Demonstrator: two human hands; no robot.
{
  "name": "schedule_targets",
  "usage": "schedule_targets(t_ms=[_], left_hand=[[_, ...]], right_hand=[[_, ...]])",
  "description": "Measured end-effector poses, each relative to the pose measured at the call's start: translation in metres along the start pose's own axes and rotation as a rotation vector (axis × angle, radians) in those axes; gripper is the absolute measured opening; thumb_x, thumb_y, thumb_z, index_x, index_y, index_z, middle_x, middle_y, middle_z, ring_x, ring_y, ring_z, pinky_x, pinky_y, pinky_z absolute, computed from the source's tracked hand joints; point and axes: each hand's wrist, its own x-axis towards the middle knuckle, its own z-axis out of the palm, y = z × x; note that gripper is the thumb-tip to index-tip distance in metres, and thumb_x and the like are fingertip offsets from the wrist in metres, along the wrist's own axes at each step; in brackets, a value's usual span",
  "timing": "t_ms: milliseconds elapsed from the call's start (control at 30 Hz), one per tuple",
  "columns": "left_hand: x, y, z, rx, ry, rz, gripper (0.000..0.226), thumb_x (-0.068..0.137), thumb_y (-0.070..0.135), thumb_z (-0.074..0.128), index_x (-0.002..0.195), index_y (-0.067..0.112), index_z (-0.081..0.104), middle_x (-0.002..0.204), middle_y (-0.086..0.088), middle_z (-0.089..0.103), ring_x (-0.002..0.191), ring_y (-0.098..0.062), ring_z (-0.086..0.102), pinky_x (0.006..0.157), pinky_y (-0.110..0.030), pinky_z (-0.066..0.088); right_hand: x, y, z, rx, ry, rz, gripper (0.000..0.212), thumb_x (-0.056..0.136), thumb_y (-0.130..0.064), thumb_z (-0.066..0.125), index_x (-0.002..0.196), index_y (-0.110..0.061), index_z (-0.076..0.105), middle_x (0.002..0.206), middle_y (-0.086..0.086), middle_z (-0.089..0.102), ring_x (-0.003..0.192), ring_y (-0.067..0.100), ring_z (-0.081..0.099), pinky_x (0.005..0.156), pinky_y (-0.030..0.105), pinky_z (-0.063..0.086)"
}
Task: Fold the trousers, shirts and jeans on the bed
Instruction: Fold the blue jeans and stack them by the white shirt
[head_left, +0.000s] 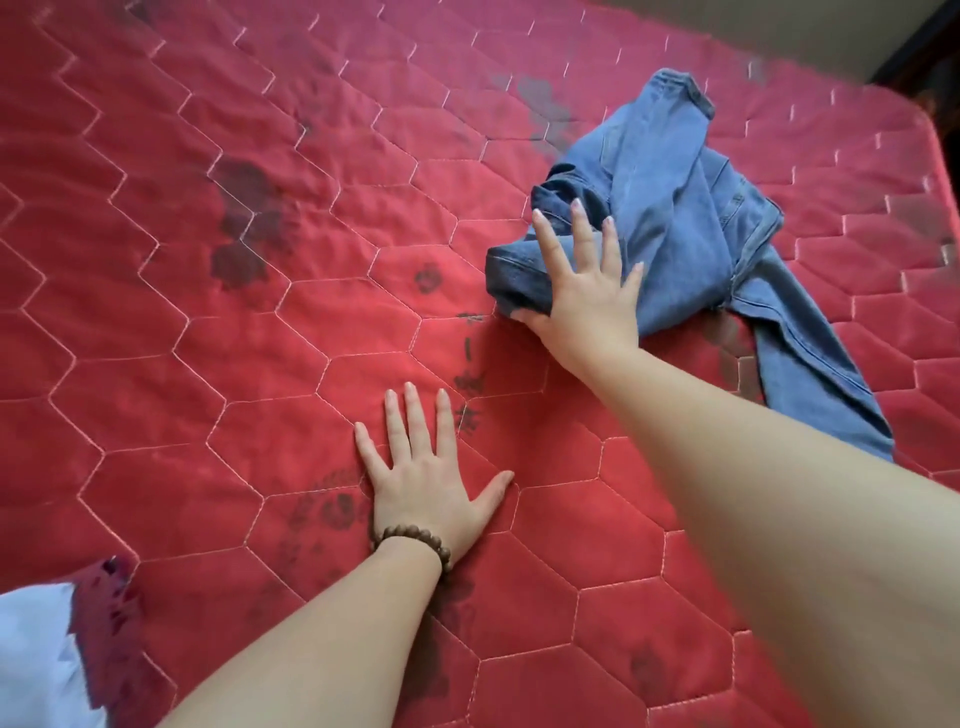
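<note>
Jeans lie right on the bed — left hand nearer.

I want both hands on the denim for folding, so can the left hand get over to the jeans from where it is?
Probably yes. The left hand lies flat on the red quilt, holding nothing, and only bare quilt lies between it and the jeans. The right hand already grips their near edge.

Matt denim jeans; quilted cloth bed; wooden-bead bracelet.

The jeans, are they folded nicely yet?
Not yet. The jeans lie crumpled in a heap on the red bed, one leg trailing out. The right hand holds one bunched edge.
</note>
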Motion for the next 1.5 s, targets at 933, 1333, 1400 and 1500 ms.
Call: schedule_targets(t_ms=[933, 1333, 1400, 1500], left_hand=[[-0.173, -0.068, -0.008, 0.049, -0.251, 0.202, 0.092, 0.086, 0.070, 0.026, 0.152, 0.016, -0.009, 0.159, -0.011, -0.016, 0.146, -0.025, -0.014, 0.118, -0.050, 0.002], [-0.302, -0.103, -0.036, -0.069, -0.437, 0.176, 0.081, 0.093, 0.061, 0.029, 0.153, 0.015, 0.001, 0.161, -0.007, 0.000, 0.148, -0.021, -0.002, 0.119, -0.044, 0.010], [-0.288, -0.095, -0.043, -0.102, -0.373, 0.180, 0.084, 0.091, 0.063, 0.031, 0.152, 0.015, -0.001, 0.161, -0.009, -0.002, 0.148, -0.022, -0.003, 0.118, -0.044, 0.011], [-0.250, -0.078, -0.051, -0.164, -0.239, 0.206, 0.098, 0.082, 0.073, 0.037, 0.153, 0.015, -0.001, 0.160, -0.011, -0.003, 0.148, -0.024, -0.003, 0.119, -0.043, 0.009]], right_hand=[[-0.337, -0.034, 0.061, 0.300, -0.083, 0.101, 0.022, 0.097, -0.020, 0.050, 0.107, -0.005, 0.062, 0.119, 0.015, 0.059, 0.111, 0.036, 0.050, 0.089, 0.044, 0.039], [-0.471, -0.070, 0.055, 0.173, -0.412, 0.029, 0.034, 0.094, -0.046, 0.047, 0.114, -0.020, 0.058, 0.117, -0.002, 0.059, 0.118, 0.020, 0.050, 0.095, 0.036, 0.037], [-0.460, -0.069, 0.043, 0.198, -0.355, 0.079, 0.045, 0.091, -0.057, 0.046, 0.111, -0.020, 0.060, 0.109, 0.000, 0.065, 0.108, 0.023, 0.057, 0.087, 0.039, 0.042], [-0.428, -0.056, 0.026, 0.319, 0.019, 0.171, 0.040, 0.090, -0.050, 0.056, 0.113, -0.018, 0.065, 0.109, 0.006, 0.061, 0.103, 0.030, 0.056, 0.083, 0.041, 0.042]])
